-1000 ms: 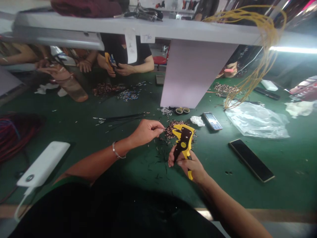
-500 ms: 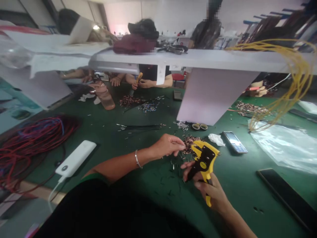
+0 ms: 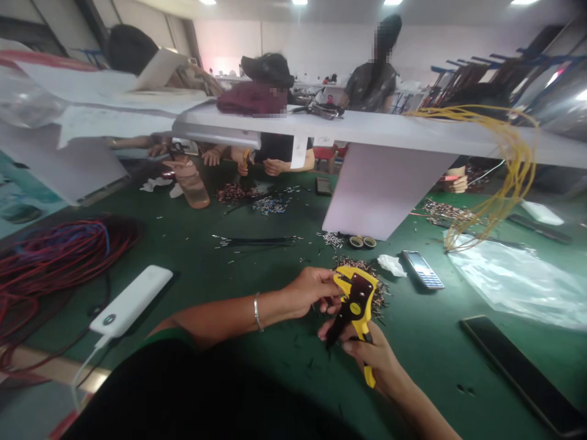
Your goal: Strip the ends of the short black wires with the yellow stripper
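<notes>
Wire stripper [image 3: 354,300], yellow and black, rigid, probably light; best taken by its handles. Held above green bench mat [image 3: 275,256]; right hand [image 3: 373,357] wrapped shut around handles. Left hand [image 3: 312,290] pinched at tool's head, contents too small to tell. Adjacent: pile of cut wire ends [image 3: 367,269], keypad phone [image 3: 422,269], white power bank [image 3: 131,300].

A green-topped workbench [image 3: 257,256] carries everything. On it lie a white power bank [image 3: 132,300] at the left, beside a coil of red and blue wire [image 3: 55,250]. Near the middle sit a bundle of black wires [image 3: 257,242], a heap of small wire pieces [image 3: 367,272], two tape rolls [image 3: 361,242], a crumpled tissue [image 3: 392,264] and a keypad phone [image 3: 422,269]. To the right lie a clear plastic bag [image 3: 518,282] and a dark smartphone [image 3: 518,366]. A white shelf [image 3: 389,128] stands over the bench on a slab support [image 3: 380,195].
</notes>
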`<state>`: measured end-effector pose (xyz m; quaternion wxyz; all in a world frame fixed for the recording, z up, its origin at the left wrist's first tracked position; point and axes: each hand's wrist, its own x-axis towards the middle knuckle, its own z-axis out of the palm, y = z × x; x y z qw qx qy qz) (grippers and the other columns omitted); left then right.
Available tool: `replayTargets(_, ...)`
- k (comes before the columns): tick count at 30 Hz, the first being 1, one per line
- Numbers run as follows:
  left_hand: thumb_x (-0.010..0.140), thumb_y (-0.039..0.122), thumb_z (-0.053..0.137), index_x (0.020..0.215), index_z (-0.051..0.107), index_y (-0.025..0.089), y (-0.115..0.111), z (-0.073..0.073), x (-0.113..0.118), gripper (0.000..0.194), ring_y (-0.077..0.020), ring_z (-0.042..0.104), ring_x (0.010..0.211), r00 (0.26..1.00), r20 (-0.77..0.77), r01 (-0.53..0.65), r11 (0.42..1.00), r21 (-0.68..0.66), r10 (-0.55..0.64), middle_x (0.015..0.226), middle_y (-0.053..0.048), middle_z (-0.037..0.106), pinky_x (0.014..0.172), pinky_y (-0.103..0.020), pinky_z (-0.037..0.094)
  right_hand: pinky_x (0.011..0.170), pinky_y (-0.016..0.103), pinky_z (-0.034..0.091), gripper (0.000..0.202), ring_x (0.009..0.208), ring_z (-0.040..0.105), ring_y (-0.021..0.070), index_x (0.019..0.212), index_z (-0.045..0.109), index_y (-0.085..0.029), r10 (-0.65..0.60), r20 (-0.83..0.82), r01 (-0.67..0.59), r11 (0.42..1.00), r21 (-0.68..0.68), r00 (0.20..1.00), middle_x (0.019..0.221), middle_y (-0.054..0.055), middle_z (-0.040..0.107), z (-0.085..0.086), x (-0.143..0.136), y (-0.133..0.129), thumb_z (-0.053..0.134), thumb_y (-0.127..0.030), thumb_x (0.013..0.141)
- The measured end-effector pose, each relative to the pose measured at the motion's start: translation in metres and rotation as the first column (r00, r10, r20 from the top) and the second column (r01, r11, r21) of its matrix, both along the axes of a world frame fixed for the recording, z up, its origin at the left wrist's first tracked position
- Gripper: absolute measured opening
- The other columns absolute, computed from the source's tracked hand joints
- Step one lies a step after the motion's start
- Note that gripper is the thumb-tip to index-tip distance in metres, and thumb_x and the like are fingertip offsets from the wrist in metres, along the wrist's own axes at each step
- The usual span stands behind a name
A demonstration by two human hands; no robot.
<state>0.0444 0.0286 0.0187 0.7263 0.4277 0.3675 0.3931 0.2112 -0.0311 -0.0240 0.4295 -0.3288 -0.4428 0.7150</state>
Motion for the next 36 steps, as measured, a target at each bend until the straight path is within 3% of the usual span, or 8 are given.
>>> replayTargets(5,0.064,0.028,0.082,0.077,0.064,0.012,0.0,-0.004,0.0,0.028,-0.0075,0.053,0.043,0.998,0.062,0.004,0.999,-0.052,-0.001,0.056,0.001,0.061,0.04,-0.019,0.033,0.081,0.046,0.051,0.019,0.086,0.07,0.0322,0.07,0.064,-0.022,-0.015,0.104,0.024,0.996,-0.087,0.994,0.091,0.012,0.078,0.005,0.001,-0.002,0.079,-0.028,0.061)
replayTargets(8,0.062,0.028,0.082,0.077,0.064,0.012,0.001,-0.012,0.0,0.028,-0.0075,0.053,0.041,0.995,0.098,0.028,0.998,-0.059,-0.022,0.056,0.0,0.062,0.039,-0.02,0.034,0.075,0.041,0.052,0.019,0.079,0.068,0.0291,0.074,0.064,-0.021,-0.041,0.237,0.064,0.994,-0.089,0.971,0.084,0.009,0.075,0.008,0.004,-0.004,0.077,-0.028,0.062)
replayTargets(13,0.06,0.025,0.08,0.074,0.066,0.012,0.002,-0.017,0.001,0.024,-0.0089,0.05,0.039,0.998,0.054,0.018,0.998,-0.062,-0.014,0.053,0.001,0.061,0.036,-0.021,0.031,0.065,0.035,0.049,0.022,0.075,0.063,0.0263,0.066,0.057,-0.023,-0.13,0.398,0.108,0.991,0.076,0.908,0.072,0.005,0.068,0.006,0.008,-0.004,0.077,-0.032,0.063)
replayTargets(19,0.061,0.02,0.082,0.076,0.071,0.008,0.008,-0.011,-0.001,0.023,-0.006,0.051,0.046,0.991,0.041,-0.125,0.992,-0.027,0.126,0.067,-0.002,0.067,0.045,-0.022,0.038,0.076,0.04,0.052,0.015,0.084,0.066,0.0287,0.076,0.062,-0.022,-0.159,0.386,0.094,0.979,0.182,0.909,0.093,0.009,0.073,0.009,0.006,-0.002,0.072,-0.031,0.068)
replayTargets(23,0.058,0.023,0.087,0.076,0.072,0.009,0.015,-0.009,-0.006,0.027,-0.0121,0.061,0.063,0.977,0.081,-0.189,0.978,-0.083,0.196,0.071,-0.005,0.068,0.05,-0.022,0.042,0.078,0.043,0.055,0.021,0.086,0.068,0.0305,0.086,0.066,-0.021,-0.151,0.38,0.079,0.977,0.199,0.913,0.096,0.011,0.074,0.007,0.013,0.005,0.074,-0.033,0.071)
replayTargets(27,0.059,0.026,0.087,0.076,0.072,0.008,0.021,-0.009,-0.011,0.029,-0.012,0.061,0.067,0.976,0.102,-0.188,0.98,-0.062,0.194,0.08,-0.009,0.071,0.051,-0.022,0.043,0.08,0.044,0.058,0.028,0.087,0.07,0.0312,0.092,0.067,-0.02,-0.141,0.411,0.044,0.971,0.235,0.901,0.096,0.013,0.074,0.001,0.024,0.014,0.077,-0.036,0.071)
replayTargets(33,0.064,0.033,0.087,0.08,0.07,0.009,0.023,-0.013,-0.013,0.034,-0.0111,0.06,0.064,0.975,0.085,-0.202,0.977,-0.071,0.207,0.082,-0.009,0.072,0.056,-0.024,0.045,0.075,0.04,0.057,0.035,0.085,0.069,0.0297,0.101,0.067,-0.018,-0.272,0.484,0.123,0.94,0.318,0.832,0.093,0.012,0.074,0.006,0.026,0.023,0.073,-0.038,0.073)
replayTargets(36,0.063,0.04,0.089,0.085,0.071,0.01,0.015,-0.012,-0.008,0.041,-0.0118,0.062,0.067,0.994,0.081,-0.075,0.995,-0.062,0.08,0.085,-0.009,0.072,0.069,-0.029,0.05,0.073,0.041,0.054,0.032,0.079,0.067,0.029,0.093,0.068,-0.018,-0.402,0.528,0.212,0.899,0.384,0.748,0.085,0.01,0.073,0.01,0.023,0.029,0.07,-0.04,0.07)
